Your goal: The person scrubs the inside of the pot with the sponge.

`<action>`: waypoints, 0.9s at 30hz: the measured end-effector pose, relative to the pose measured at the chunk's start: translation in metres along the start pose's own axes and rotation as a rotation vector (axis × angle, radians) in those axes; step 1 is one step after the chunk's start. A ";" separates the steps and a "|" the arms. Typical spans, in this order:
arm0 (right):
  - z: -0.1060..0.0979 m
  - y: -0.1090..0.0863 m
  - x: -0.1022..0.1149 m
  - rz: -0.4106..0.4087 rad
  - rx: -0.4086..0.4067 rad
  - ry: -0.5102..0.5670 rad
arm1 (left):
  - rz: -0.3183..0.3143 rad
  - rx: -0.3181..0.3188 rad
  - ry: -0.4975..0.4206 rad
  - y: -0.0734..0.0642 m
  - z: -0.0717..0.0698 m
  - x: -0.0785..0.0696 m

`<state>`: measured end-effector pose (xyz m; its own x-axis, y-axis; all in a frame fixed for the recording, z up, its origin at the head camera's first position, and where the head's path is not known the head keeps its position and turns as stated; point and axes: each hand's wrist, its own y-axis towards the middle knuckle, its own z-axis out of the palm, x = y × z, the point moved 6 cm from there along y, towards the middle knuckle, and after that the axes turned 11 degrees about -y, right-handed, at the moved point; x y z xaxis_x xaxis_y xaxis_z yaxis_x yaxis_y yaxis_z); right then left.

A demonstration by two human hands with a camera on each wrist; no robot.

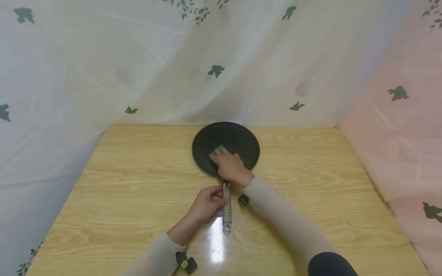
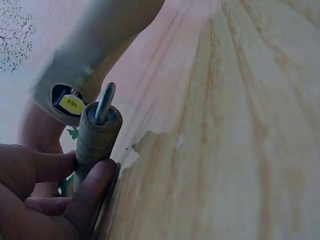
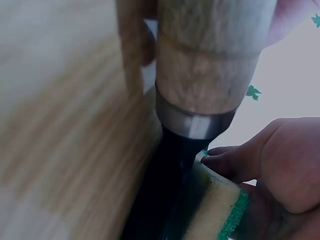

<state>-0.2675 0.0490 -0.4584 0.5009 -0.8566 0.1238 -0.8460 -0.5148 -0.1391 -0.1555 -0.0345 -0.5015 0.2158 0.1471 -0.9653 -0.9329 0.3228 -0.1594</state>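
Observation:
A round black frying pan lies on the table with its wooden handle toward me. My left hand pinches that handle between thumb and fingers, and the left wrist view shows the grip close to the handle's metal ring. Over the pan's surface, my right hand holds a sponge down on the pan. In the right wrist view the sponge has a pale yellow body and a green scouring side, which faces up under the fingers. Most of the sponge is hidden by the hand in the head view.
The pan stands at the back of a light wooden table, near the cloth backdrop. Another cloth wall rises along the right side. My right forearm crosses the table to the right of the handle.

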 end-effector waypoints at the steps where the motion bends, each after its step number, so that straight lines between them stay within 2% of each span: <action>1: 0.000 0.003 0.000 -0.002 0.002 0.000 | 0.002 -0.001 0.001 0.000 0.000 0.000; 13: 0.000 0.035 -0.014 0.008 -0.024 -0.028 | -0.013 -0.021 0.013 0.001 0.001 0.001; 27: -0.004 0.051 -0.042 0.092 0.002 0.010 | 0.006 -0.032 0.032 -0.002 0.001 -0.003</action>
<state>-0.3328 0.0588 -0.4669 0.4195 -0.8997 0.1207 -0.8877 -0.4344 -0.1528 -0.1544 -0.0344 -0.4985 0.2010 0.1193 -0.9723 -0.9432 0.2915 -0.1593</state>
